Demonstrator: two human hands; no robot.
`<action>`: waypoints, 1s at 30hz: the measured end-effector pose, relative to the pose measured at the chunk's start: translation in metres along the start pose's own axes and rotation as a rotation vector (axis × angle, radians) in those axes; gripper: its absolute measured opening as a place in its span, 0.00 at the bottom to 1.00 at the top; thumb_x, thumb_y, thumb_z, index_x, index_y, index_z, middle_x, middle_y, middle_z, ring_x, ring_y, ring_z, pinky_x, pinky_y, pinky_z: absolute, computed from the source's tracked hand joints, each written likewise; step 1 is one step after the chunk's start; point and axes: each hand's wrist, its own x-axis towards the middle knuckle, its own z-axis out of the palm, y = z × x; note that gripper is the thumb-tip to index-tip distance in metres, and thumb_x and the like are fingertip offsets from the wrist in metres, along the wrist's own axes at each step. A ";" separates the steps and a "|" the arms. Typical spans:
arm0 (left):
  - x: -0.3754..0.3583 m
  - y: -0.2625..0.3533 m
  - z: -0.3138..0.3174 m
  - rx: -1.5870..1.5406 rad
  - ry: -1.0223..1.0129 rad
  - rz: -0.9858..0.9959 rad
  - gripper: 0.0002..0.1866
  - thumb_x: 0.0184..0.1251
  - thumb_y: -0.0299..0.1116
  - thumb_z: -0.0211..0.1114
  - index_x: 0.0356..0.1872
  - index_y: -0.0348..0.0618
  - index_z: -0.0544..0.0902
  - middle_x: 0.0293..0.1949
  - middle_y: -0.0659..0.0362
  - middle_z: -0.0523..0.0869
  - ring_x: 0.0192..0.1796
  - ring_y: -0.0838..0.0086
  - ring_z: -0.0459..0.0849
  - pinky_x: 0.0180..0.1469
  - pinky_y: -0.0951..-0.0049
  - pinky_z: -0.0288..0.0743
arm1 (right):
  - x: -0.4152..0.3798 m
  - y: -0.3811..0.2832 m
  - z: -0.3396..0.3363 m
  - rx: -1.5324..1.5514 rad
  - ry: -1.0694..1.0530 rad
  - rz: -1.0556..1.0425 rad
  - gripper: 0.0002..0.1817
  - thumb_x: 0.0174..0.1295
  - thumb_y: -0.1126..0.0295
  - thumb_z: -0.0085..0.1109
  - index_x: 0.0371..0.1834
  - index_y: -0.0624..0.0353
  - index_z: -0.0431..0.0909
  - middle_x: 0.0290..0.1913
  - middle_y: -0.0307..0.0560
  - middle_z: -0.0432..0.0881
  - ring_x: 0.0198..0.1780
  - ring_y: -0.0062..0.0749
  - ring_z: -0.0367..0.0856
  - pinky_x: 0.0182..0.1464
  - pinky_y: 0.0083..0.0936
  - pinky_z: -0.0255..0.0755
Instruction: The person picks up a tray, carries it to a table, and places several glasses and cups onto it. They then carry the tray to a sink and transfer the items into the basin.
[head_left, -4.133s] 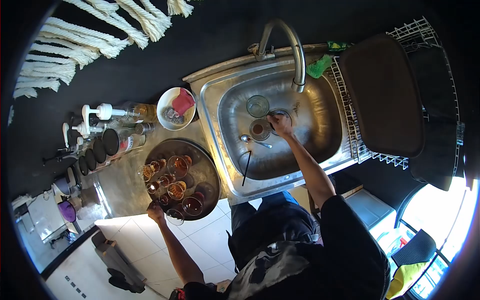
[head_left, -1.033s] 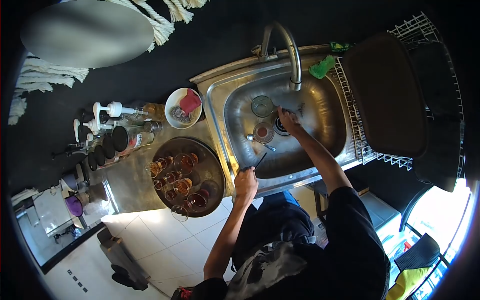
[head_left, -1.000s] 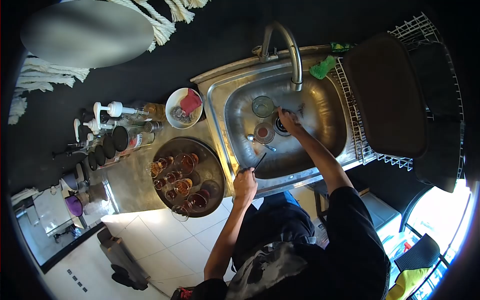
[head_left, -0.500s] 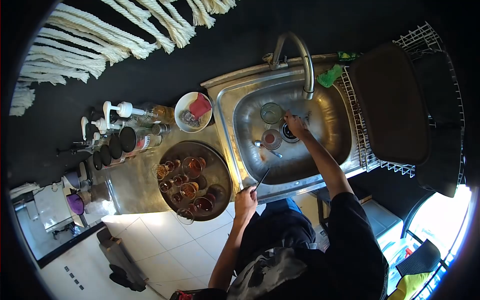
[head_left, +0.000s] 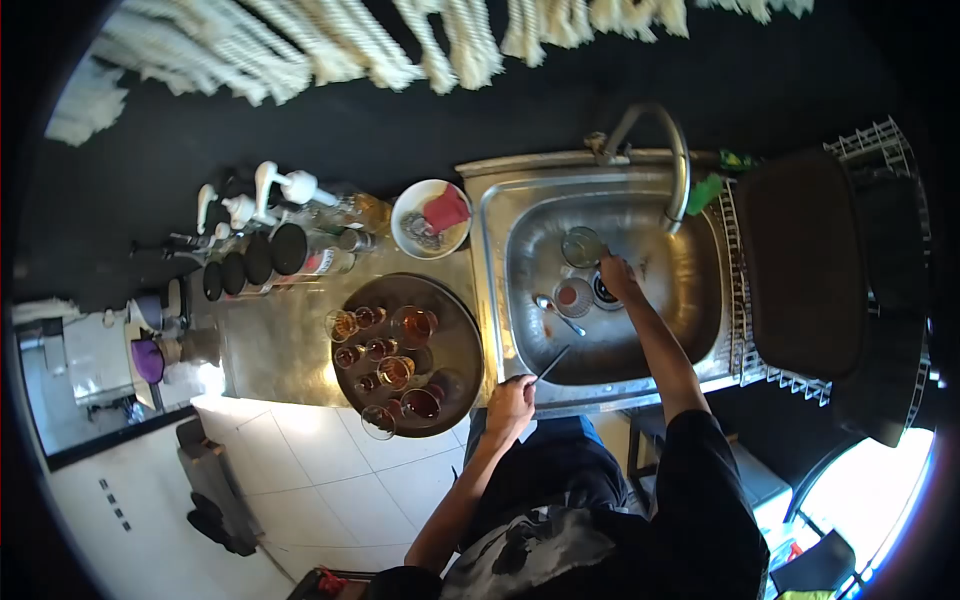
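Note:
My left hand (head_left: 513,404) is closed around a thin dark stick-like utensil (head_left: 553,364), held at the sink's front edge with its tip pointing into the basin. Inside the steel sink (head_left: 680,330), my right hand (head_left: 618,278) reaches down, its fingers closed at the rim of a clear drinking glass (head_left: 581,247). Its fingertips are partly hidden. Below that glass stands a ribbed glass (head_left: 573,296) with a reddish inside. A metal spoon (head_left: 562,315) lies beside it. The dark drain (head_left: 604,292) shows partly under my right hand.
On the left counter, a round brown tray (head_left: 455,330) carries several glasses of amber drink. Behind it stand a white bowl (head_left: 404,243) with a red cloth, and pump bottles (head_left: 360,212). A curved faucet (head_left: 684,170) overhangs the sink. To the right, a wire rack (head_left: 738,300) holds a dark tray (head_left: 805,270).
The whole view has shifted, so the sink sits lower and farther right. My right hand has moved closer to the clear glass. My left hand keeps the dark utensil.

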 end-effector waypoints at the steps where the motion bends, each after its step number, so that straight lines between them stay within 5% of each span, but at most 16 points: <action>1: 0.000 0.004 -0.003 0.007 -0.027 -0.003 0.10 0.66 0.31 0.62 0.45 0.42 0.85 0.38 0.46 0.87 0.43 0.50 0.86 0.48 0.56 0.79 | -0.002 0.002 -0.002 0.050 -0.001 0.047 0.15 0.64 0.74 0.50 0.54 0.63 0.69 0.36 0.66 0.84 0.38 0.60 0.86 0.38 0.51 0.79; 4: -0.003 -0.004 0.001 0.011 0.002 0.077 0.10 0.66 0.30 0.61 0.45 0.42 0.85 0.37 0.46 0.87 0.41 0.51 0.86 0.47 0.56 0.79 | 0.002 0.052 0.039 0.296 0.167 -0.111 0.10 0.65 0.70 0.53 0.45 0.63 0.74 0.30 0.57 0.84 0.29 0.46 0.85 0.28 0.38 0.76; 6: -0.005 0.008 -0.011 -0.055 0.012 0.076 0.10 0.66 0.29 0.61 0.44 0.42 0.85 0.37 0.46 0.88 0.40 0.51 0.86 0.45 0.57 0.80 | -0.026 0.037 0.008 1.039 0.024 0.305 0.08 0.66 0.66 0.57 0.38 0.61 0.77 0.25 0.44 0.81 0.21 0.26 0.75 0.23 0.23 0.67; 8: -0.006 0.009 -0.017 -0.152 0.034 0.096 0.09 0.65 0.28 0.61 0.42 0.41 0.86 0.35 0.47 0.88 0.37 0.52 0.87 0.42 0.58 0.81 | -0.063 0.023 -0.030 1.323 0.061 0.338 0.09 0.64 0.66 0.59 0.33 0.60 0.81 0.23 0.38 0.80 0.19 0.18 0.71 0.19 0.20 0.64; 11: -0.010 0.008 -0.024 -0.124 -0.003 0.114 0.10 0.65 0.31 0.64 0.45 0.44 0.86 0.34 0.51 0.89 0.37 0.61 0.89 0.41 0.66 0.82 | -0.095 -0.017 -0.064 1.102 0.035 0.468 0.09 0.63 0.66 0.59 0.32 0.61 0.81 0.23 0.39 0.80 0.19 0.21 0.72 0.22 0.23 0.67; 13: -0.010 0.001 -0.025 -0.127 -0.022 0.167 0.10 0.65 0.31 0.63 0.45 0.44 0.86 0.34 0.50 0.89 0.37 0.59 0.89 0.42 0.65 0.82 | -0.090 -0.047 -0.054 0.876 0.047 0.193 0.11 0.63 0.64 0.58 0.34 0.62 0.81 0.26 0.46 0.83 0.23 0.33 0.78 0.29 0.32 0.72; 15: -0.014 -0.002 -0.031 -0.129 -0.046 0.218 0.10 0.65 0.30 0.63 0.45 0.43 0.86 0.34 0.50 0.89 0.38 0.58 0.89 0.43 0.64 0.82 | -0.061 -0.092 -0.040 0.513 0.215 -0.132 0.09 0.63 0.65 0.59 0.32 0.60 0.80 0.25 0.41 0.80 0.23 0.23 0.72 0.24 0.26 0.64; 17: -0.017 -0.002 -0.044 -0.133 -0.056 0.270 0.10 0.64 0.29 0.62 0.45 0.43 0.86 0.36 0.49 0.89 0.39 0.56 0.88 0.44 0.63 0.82 | -0.041 -0.185 -0.092 0.402 -0.117 -0.139 0.19 0.62 0.54 0.56 0.41 0.60 0.82 0.39 0.59 0.85 0.45 0.55 0.83 0.48 0.45 0.74; 20: -0.018 -0.015 -0.055 -0.205 -0.085 0.285 0.10 0.64 0.28 0.63 0.45 0.42 0.86 0.36 0.47 0.89 0.38 0.59 0.89 0.43 0.65 0.82 | -0.003 -0.276 -0.103 0.637 -0.174 0.028 0.17 0.62 0.58 0.56 0.45 0.58 0.81 0.47 0.59 0.85 0.50 0.57 0.83 0.53 0.42 0.75; 22: -0.020 -0.019 -0.068 -0.288 -0.097 0.275 0.10 0.65 0.28 0.65 0.45 0.40 0.86 0.34 0.47 0.89 0.36 0.62 0.89 0.41 0.67 0.82 | 0.015 -0.299 -0.092 0.596 0.196 -0.146 0.19 0.62 0.63 0.62 0.54 0.59 0.78 0.31 0.49 0.86 0.34 0.32 0.86 0.37 0.27 0.77; 25: -0.021 -0.024 -0.092 -0.343 -0.056 0.291 0.10 0.67 0.29 0.63 0.46 0.38 0.86 0.28 0.50 0.88 0.27 0.69 0.88 0.33 0.70 0.80 | -0.023 -0.320 -0.115 0.508 0.478 -0.206 0.23 0.61 0.64 0.63 0.59 0.58 0.75 0.38 0.54 0.87 0.39 0.40 0.88 0.43 0.31 0.80; 26: -0.020 -0.029 -0.095 -0.414 -0.063 0.295 0.10 0.68 0.29 0.62 0.47 0.38 0.85 0.26 0.53 0.88 0.25 0.74 0.86 0.29 0.72 0.78 | -0.042 -0.318 -0.124 0.652 0.327 -0.091 0.20 0.58 0.70 0.62 0.55 0.59 0.77 0.44 0.60 0.84 0.48 0.52 0.84 0.53 0.42 0.75; 27: -0.021 -0.026 -0.105 -0.444 -0.107 0.216 0.10 0.67 0.29 0.62 0.44 0.36 0.85 0.30 0.48 0.88 0.28 0.62 0.89 0.31 0.66 0.79 | -0.066 -0.309 -0.130 0.650 0.340 -0.068 0.20 0.58 0.70 0.62 0.55 0.59 0.77 0.44 0.60 0.84 0.48 0.52 0.84 0.53 0.42 0.75; 29: -0.024 -0.020 -0.124 -0.467 -0.067 0.238 0.10 0.69 0.30 0.61 0.46 0.37 0.85 0.28 0.52 0.89 0.26 0.71 0.88 0.29 0.70 0.79 | -0.125 -0.291 -0.141 0.602 0.337 -0.166 0.19 0.58 0.72 0.62 0.54 0.59 0.77 0.42 0.58 0.83 0.43 0.53 0.82 0.48 0.44 0.75; 30: -0.024 -0.022 -0.125 -0.521 -0.066 0.225 0.11 0.70 0.30 0.61 0.47 0.35 0.84 0.29 0.54 0.89 0.26 0.75 0.87 0.29 0.74 0.79 | -0.155 -0.290 -0.150 0.478 0.527 -0.100 0.19 0.58 0.71 0.62 0.54 0.59 0.78 0.41 0.56 0.82 0.41 0.51 0.81 0.46 0.44 0.75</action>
